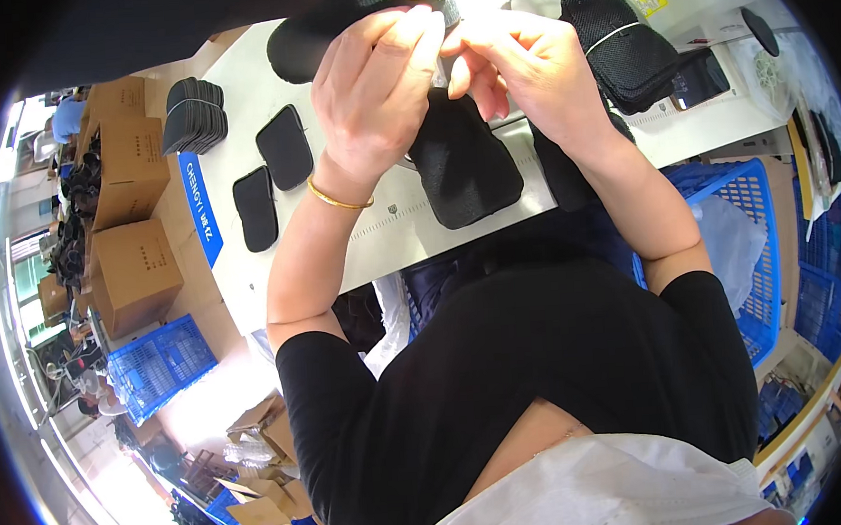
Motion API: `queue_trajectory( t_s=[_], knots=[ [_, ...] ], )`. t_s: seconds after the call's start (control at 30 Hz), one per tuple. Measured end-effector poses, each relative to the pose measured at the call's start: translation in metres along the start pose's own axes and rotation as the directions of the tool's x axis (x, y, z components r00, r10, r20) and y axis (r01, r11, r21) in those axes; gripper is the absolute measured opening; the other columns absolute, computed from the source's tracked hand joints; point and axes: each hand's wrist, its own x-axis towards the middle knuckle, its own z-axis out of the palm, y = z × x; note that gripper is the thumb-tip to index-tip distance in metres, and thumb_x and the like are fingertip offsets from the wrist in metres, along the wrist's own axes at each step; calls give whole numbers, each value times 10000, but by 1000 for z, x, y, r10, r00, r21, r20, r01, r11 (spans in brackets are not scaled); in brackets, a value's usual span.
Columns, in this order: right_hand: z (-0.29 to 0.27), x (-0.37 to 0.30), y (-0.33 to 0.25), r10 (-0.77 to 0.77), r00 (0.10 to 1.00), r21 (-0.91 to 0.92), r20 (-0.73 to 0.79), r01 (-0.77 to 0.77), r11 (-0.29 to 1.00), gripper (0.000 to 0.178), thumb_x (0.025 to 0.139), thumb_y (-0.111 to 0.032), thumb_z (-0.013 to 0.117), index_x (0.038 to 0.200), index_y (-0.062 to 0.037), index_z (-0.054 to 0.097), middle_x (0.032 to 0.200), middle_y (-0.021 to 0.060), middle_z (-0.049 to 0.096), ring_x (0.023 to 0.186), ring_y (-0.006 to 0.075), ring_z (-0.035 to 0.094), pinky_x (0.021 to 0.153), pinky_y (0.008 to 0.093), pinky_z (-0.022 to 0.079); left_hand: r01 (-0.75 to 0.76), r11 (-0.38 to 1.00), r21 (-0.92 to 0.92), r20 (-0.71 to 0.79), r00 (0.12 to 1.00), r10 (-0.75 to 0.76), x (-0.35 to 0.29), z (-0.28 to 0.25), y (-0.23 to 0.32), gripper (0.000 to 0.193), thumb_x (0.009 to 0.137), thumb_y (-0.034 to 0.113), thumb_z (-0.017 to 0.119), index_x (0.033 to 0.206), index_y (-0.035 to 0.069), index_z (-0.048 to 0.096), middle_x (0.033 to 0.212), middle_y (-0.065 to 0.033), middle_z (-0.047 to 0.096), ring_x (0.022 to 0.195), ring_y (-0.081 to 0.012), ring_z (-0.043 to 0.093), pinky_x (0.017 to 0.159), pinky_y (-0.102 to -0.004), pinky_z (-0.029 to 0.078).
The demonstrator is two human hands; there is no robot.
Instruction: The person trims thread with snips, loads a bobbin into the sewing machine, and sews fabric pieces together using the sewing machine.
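Both hands are raised close together over a white worktable (391, 240), near a bright metal machine part at the top. My left hand (373, 89), with a gold bangle at its wrist, has its fingers pinched together. Opposite it, my right hand (534, 71) also has thumb and forefinger pinched. Whatever lies between the fingertips is too small to make out. A black padded fabric piece (468, 170) lies just below the hands, and another dark piece (560, 171) is partly under my right forearm. Beyond my left hand sits a larger black piece (300, 50).
Two small black pads (284, 148) and a banded stack of pads (194, 116) lie to the left. At right are a tied bundle of black mesh pieces (623, 52) and a dark flat device (701, 79). A blue basket (767, 254) stands beside me; cardboard boxes (136, 273) stand left.
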Motion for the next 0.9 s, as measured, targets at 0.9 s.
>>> queue_trajectory(
  t_s=[0.9],
  knots=[
    [-10, -7, 11, 45, 996, -83, 78, -38, 996, 215, 959, -165, 565, 921, -4, 702, 708, 64, 694, 486, 63, 566, 444, 202, 417, 239, 966, 98, 194, 948, -254, 10, -10, 13, 246, 747, -45, 708, 990, -10, 703, 999, -99, 670, 873, -252, 649, 761, -327, 529]
  ],
)
